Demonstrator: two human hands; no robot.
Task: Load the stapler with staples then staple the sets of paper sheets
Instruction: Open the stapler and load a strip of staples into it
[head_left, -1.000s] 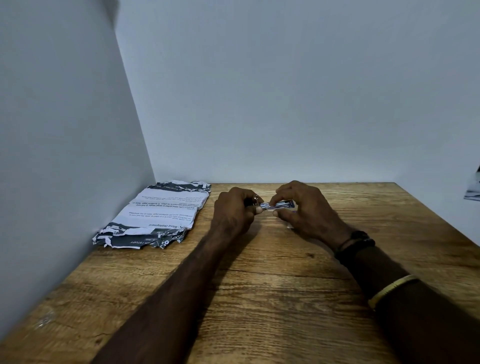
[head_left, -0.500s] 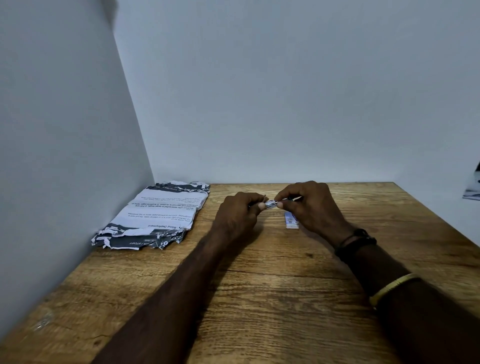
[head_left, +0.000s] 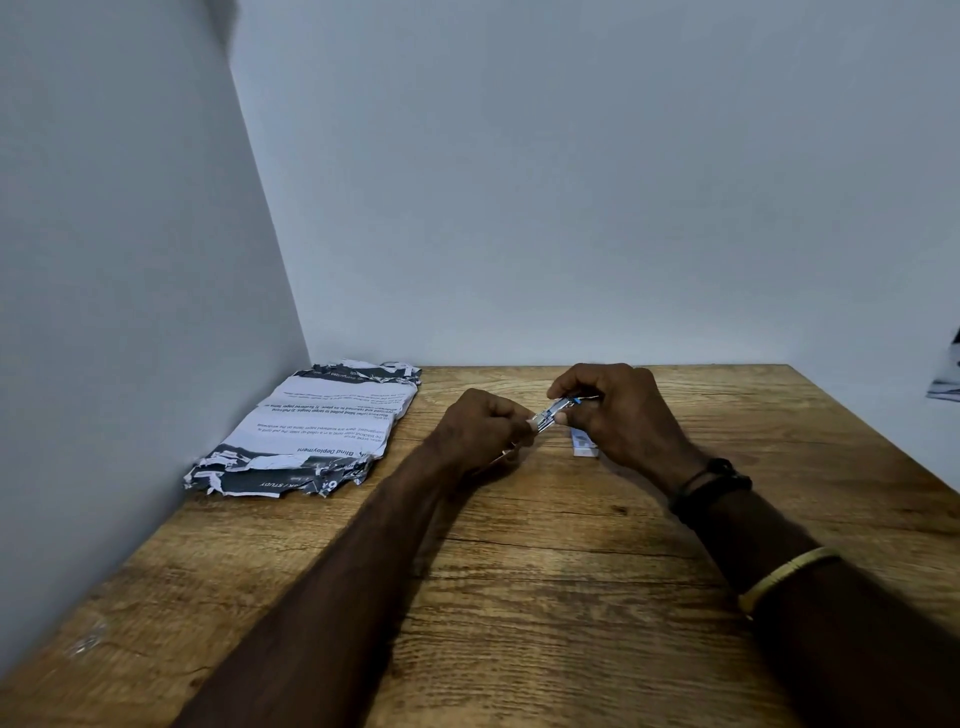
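1. Two bare forearms are seen reaching forward over the wooden table (head_left: 519, 597), whose grain runs across the view.
2. A yellow bangle (head_left: 789, 571) is worn on the right forearm, and black bands (head_left: 711, 488) are worn beyond it at the wrist.
3. The left hand (head_left: 478, 426) is held just above the table's middle, its fingers curled tightly round the near end of a small silvery stapler (head_left: 550, 413).
4. The stapler is held tilted in the air between both hands, clear of the table; a small blue part is seen at its far end.
5. The far end is pinched between thumb and forefinger of the right hand (head_left: 618, 410), the remaining fingers being curled above it.
6. A small white staple box (head_left: 584, 446) is seen lying on the table beneath the right hand, partly hidden by it; its print is too small to be read.
7. A stack of torn printed sheets (head_left: 311, 431) is laid flat at the far left, against the left wall (head_left: 104, 312), well apart from the hands.
8. On the top sheet the heading "Blind Deployment" is read upside down, and "STUDY" on the dark torn band nearest the camera; the finer lines cannot be made out.
9. The table is closed off behind by a plain back wall (head_left: 571, 182).
10. A dark-and-white object (head_left: 948, 374) is cut off by the right edge and cannot be identified.
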